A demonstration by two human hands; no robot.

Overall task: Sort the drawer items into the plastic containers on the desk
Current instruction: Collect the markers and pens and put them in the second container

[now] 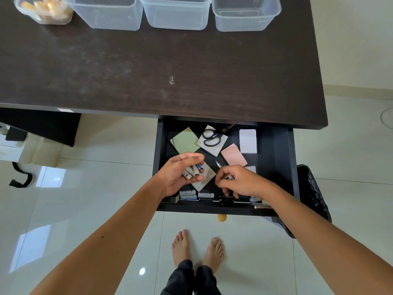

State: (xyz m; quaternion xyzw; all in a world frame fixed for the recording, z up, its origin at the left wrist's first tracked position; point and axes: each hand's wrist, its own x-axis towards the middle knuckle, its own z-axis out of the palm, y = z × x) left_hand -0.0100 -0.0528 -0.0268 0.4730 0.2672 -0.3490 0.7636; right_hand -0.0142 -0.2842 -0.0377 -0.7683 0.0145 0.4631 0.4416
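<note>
Three batteries (193, 170) in left hand (180, 173) (drawer (274, 158) open), 3 containers (176, 12).

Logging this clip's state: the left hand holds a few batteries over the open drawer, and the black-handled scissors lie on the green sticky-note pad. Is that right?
One detail is off. The head view shows the black-handled scissors lying on the white patterned note pad, not the green sticky-note pad beside it. The rest holds: the left hand holds a few batteries over the open dark drawer.
</note>
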